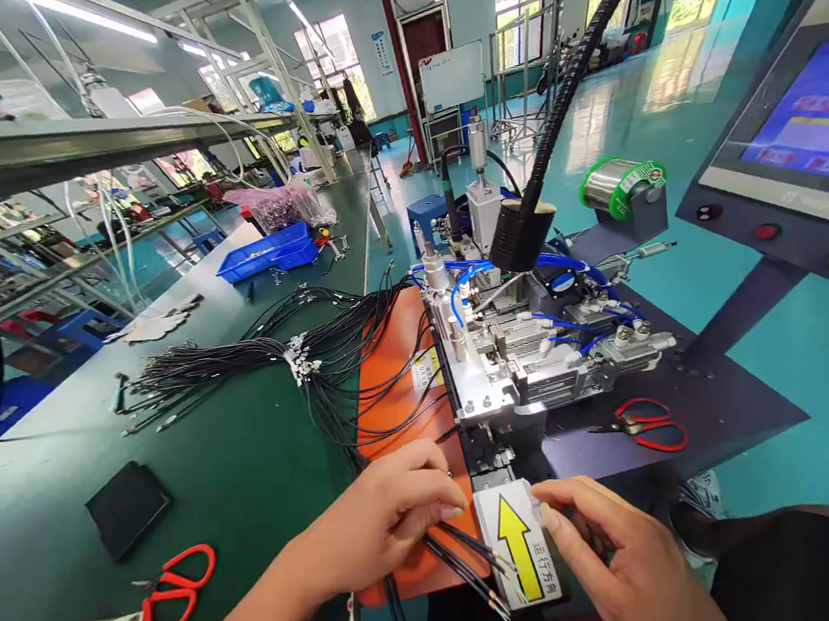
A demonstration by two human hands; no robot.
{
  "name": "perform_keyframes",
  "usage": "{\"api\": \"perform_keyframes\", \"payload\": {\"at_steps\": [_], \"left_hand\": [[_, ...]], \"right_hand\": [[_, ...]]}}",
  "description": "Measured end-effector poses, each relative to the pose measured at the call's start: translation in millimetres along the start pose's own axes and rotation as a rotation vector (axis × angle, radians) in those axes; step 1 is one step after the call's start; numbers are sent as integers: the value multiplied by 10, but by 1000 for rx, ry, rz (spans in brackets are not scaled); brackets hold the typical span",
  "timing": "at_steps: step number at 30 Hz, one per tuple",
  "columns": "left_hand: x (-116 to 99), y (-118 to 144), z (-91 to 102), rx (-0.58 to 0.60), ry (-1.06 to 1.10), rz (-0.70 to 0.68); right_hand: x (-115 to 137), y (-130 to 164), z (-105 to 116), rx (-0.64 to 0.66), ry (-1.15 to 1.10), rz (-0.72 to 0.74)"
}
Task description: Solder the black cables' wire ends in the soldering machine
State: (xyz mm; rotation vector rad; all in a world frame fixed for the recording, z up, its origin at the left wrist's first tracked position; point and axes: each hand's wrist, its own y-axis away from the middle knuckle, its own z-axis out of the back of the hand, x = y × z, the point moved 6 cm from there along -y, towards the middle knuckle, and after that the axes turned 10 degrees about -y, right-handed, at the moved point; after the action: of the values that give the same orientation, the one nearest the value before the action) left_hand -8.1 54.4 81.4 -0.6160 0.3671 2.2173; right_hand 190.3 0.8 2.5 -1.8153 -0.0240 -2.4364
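My left hand (pixel 408 503) is closed over a few black cables (pixel 456 559), its fingers curled and bent toward the thumb. The stripped ends of these cables, with bare coloured wires, lie across a plate with a yellow arrow (pixel 516 540). At the plate's right edge my right hand (pixel 616 543) is closed, thumb and forefinger pinched together. What sits between those fingertips, if anything, is too small to make out. Just beyond the plate stands a metal bench machine (pixel 541 355) with cylinders and blue air tubes.
A bundle of black cables (pixel 224 359) lies on the green table over an orange sheet (pixel 390 354). Red-handled scissors (pixel 177 591) lie left, red-handled snips (pixel 644 425) right. A solder spool (pixel 622 186), a control screen (pixel 814 120) and a blue tray (pixel 268 255) stand around.
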Motion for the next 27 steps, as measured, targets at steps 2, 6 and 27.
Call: {"api": "perform_keyframes", "payload": {"at_steps": [2, 6, 27], "left_hand": [[-47, -86, -63, -10, 10, -49], [-65, -109, -103, 54, -35, -110], [288, 450, 551, -113, -365, 147]], "right_hand": [[-23, 2, 17, 4, 9, -9], [-80, 35, 44, 19, -10, -24], [-55, 77, 74, 3, 47, 28]]}}
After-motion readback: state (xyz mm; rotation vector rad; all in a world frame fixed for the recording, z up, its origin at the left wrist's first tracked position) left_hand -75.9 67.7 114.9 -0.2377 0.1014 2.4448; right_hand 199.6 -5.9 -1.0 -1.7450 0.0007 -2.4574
